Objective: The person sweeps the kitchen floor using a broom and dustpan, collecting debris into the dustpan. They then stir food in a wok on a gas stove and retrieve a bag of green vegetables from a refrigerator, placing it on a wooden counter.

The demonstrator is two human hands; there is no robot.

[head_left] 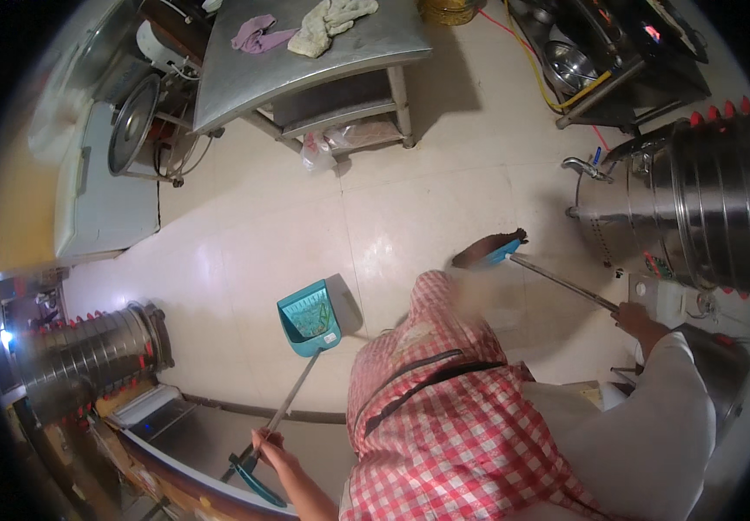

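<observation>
My left hand (269, 445) is closed round the upper handle of a teal long-handled dustpan (330, 308). The pan is down at the floor on my left, with some greenish debris (312, 319) inside it. Out to the right, my right hand (639, 325) grips the metal stick of a broom (557, 280). The broom has a blue head (503, 252) and dark bristles (479, 250), which rest on the floor ahead of me. Dustpan and broom head are well apart. A red and white checked apron (462, 417) covers my front.
A steel table (323, 74) with cloths (330, 26) stands ahead. Stacked steel steamers (713, 204) with a tap are at the right, another stack (88, 360) at the left. A black rack (605, 65) holds steel bowls. A white chest (110, 195) stands far left.
</observation>
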